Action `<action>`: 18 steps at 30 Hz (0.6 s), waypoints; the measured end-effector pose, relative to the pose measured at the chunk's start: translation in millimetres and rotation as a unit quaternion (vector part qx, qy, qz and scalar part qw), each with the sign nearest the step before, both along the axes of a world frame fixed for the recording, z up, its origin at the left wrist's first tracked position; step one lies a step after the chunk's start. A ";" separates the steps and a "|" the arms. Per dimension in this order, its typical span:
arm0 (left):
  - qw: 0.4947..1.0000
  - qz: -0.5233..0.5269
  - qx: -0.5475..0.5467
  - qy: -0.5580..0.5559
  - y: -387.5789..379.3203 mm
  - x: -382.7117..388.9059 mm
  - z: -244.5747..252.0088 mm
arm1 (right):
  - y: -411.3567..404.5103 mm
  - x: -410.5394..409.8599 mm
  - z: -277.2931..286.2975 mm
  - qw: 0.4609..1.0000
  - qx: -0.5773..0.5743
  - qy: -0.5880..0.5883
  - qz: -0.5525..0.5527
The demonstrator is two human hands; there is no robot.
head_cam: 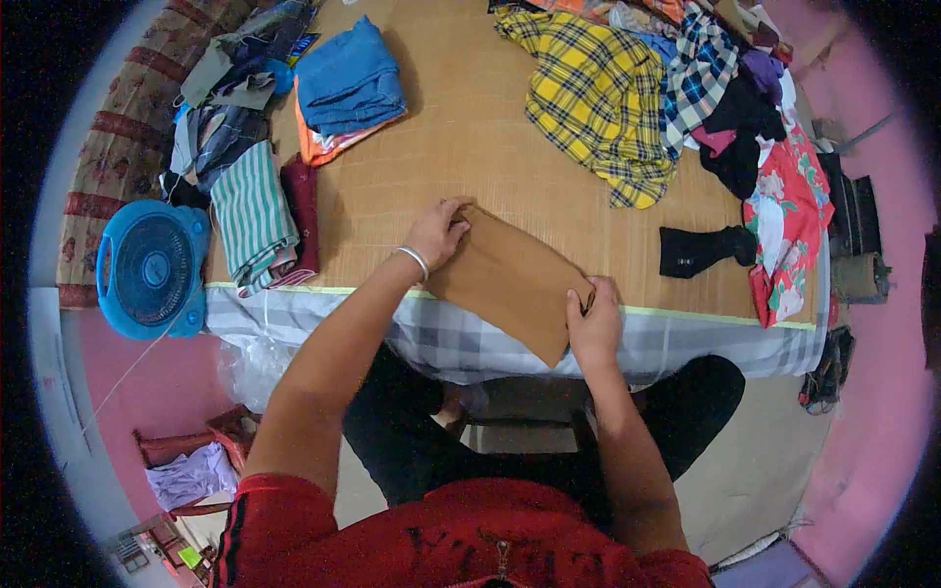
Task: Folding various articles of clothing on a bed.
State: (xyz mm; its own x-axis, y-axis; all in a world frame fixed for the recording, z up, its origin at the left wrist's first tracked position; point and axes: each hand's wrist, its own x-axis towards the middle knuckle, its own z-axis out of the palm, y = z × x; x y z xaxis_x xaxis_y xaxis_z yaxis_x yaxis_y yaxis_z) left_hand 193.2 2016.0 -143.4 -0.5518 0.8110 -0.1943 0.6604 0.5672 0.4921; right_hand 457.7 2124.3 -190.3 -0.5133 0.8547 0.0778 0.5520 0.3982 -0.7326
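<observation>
A folded brown cloth garment (507, 275) lies slantwise over the front edge of the bed mat, its lower corner hanging against the checked sheet. My left hand (439, 234), with a silver bangle on the wrist, grips its upper left corner. At the right end, my right hand (594, 316) pinches the garment's edge between thumb and fingers. Beyond it to the right is a spread yellow plaid shirt (599, 95). Left of my left hand sit a green-and-white striped folded cloth (253, 217) and a maroon folded cloth (301, 220).
A folded blue garment (349, 77) tops a stack at the back left. A blue fan (154, 268) stands at the left edge. To the right are a black sock-like item (698, 250), a red floral cloth (790, 220) and heaped clothes. A clear plastic bag (257, 371) hangs below the edge.
</observation>
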 end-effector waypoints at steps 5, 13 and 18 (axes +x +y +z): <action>0.988 -0.028 0.039 0.149 -9.6 6.8 -14.6 | -9.5 0.6 19.0 0.999 0.005 -0.042 0.011; 0.939 -0.210 -0.024 0.272 -15.5 62.0 -26.5 | -50.5 -67.0 20.2 0.973 0.143 -0.113 0.143; 0.954 -0.195 0.029 0.226 -18.8 44.7 -30.7 | -40.7 -46.2 4.1 0.972 0.123 -0.115 0.164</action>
